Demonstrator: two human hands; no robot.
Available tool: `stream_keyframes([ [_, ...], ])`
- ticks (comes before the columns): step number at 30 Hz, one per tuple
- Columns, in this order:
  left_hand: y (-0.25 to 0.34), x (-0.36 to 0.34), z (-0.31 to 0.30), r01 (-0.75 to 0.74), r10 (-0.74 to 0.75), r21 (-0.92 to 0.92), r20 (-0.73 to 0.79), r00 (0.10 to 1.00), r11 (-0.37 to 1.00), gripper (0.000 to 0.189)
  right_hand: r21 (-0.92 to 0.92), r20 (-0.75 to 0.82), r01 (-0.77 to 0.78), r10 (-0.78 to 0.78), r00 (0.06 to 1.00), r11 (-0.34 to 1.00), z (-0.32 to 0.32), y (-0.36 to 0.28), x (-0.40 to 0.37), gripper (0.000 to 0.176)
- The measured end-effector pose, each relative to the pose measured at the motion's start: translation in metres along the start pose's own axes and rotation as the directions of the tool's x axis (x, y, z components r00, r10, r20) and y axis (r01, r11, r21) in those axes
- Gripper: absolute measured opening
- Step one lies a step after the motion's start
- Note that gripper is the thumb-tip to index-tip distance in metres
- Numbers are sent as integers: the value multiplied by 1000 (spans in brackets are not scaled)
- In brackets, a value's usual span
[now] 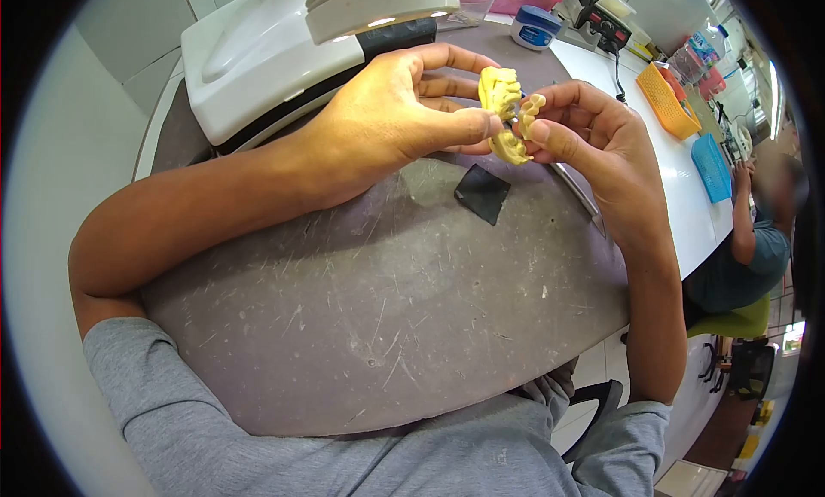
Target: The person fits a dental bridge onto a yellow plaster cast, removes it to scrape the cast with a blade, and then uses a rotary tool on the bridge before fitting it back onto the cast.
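My left hand (pixel 400 110) holds a yellow dental cast (pixel 500 91) between its thumb and fingers, above the far part of the grey work surface. Close against the cast's right side, my right hand (pixel 593 136) pinches a small, pale yellow tooth-shaped piece (pixel 531 110) between thumb and forefinger. Part of the cast hangs lower, under my left thumb, near my right fingertips. Whether the small piece touches the cast cannot be made out. A black square sheet (pixel 482 194) lies on the scratched grey work surface (pixel 387 308) below my hands.
A white machine (pixel 258 59) and a lamp head (pixel 378 7) stand beyond my left arm. At the upper right are a blue-lidded jar (pixel 536 28), an orange basket (pixel 668 100) and a blue basket (pixel 711 168). Another person (pixel 756 239) sits at the far right.
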State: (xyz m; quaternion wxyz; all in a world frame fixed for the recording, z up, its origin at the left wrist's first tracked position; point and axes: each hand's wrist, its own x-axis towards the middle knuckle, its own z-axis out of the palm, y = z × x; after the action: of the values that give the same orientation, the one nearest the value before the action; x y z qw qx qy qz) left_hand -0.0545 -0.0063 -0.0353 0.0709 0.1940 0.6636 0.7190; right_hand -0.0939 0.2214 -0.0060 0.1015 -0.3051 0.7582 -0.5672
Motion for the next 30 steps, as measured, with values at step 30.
stream_keyframes([
  [30, -5, 3, -1, -19, 19, 17, -5, 1000, 1000, 60, -151, -12, 68, -71, 997, 986, 5, 4, -1, 27],
])
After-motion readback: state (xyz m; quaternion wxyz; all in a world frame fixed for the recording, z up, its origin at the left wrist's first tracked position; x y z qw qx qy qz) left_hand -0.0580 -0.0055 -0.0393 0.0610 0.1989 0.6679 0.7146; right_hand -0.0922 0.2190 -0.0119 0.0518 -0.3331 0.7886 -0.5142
